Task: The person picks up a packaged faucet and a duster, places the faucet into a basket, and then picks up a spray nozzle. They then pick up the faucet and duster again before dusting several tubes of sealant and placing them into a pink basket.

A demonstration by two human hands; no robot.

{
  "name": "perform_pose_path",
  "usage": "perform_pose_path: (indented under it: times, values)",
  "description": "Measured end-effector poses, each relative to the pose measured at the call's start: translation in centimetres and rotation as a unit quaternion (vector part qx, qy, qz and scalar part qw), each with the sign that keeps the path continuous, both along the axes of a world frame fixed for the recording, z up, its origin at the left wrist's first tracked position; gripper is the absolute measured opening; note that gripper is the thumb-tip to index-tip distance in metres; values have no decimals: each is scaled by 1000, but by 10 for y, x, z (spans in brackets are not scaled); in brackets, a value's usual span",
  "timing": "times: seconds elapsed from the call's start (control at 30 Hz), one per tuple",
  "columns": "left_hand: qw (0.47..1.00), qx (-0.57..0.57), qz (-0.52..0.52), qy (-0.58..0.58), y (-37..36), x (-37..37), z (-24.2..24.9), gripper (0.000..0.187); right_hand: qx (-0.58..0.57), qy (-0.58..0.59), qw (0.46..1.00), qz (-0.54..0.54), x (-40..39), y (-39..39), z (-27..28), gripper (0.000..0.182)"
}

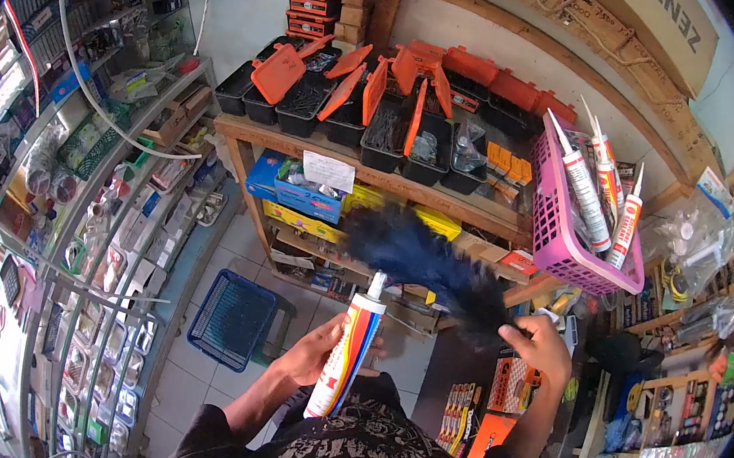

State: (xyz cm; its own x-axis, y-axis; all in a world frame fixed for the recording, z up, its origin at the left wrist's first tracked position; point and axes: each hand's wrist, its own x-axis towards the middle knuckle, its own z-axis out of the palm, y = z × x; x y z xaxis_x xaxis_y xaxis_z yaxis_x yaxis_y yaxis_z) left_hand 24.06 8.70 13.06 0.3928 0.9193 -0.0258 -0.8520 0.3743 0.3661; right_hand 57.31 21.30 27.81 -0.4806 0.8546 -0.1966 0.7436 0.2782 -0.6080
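Note:
My left hand is wrapped round a sealant cartridge, white with red, yellow and blue bands, its nozzle pointing up and away from me. In my right hand is a dark blue-black feather duster, gripped at its right end. The duster's fluffy length reaches left across the front of the shelf, and its feathers overlap the area just above the cartridge nozzle. Up to the right, a pink plastic basket holds several more sealant cartridges, standing nozzle up.
Black bins with orange lids line the wooden shelf top. Blue boxes sit on the level below. A blue basket stands on the tiled floor. Glass shelving runs along the left; stocked racks fill the right.

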Motion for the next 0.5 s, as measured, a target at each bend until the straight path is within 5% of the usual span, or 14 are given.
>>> perform_pose_path:
  times: [0.1,0.17,0.23,0.27,0.3,0.37,0.43,0.5]
  values:
    - [999,23,-41,-27,-9,-10,-53,57,-34,-10,991,126,-3,-3,2,31]
    - [996,28,-48,-69,-9,-8,-59,57,-52,16,996,71,-7,-4,1,31]
    - [993,6,-24,-115,-9,0,-34,57,12,23,999,33,-5,-3,-5,29]
    - [999,-46,1,18,-14,1,-16,57,-5,19,1000,17,-10,-8,-2,29]
    - [999,-42,-11,20,-12,0,-11,57,-1,20,1000,5,-10,-8,-4,29]
    - [989,-80,-108,-57,-4,-3,-8,59,-45,-24,988,148,-4,-3,-14,33]
    - [975,-92,-121,-160,-7,-9,-26,64,16,40,998,36,-2,-6,-19,43]
    - [979,-90,-99,-155,-2,-6,-30,61,124,-22,991,-38,1,-8,-4,42]
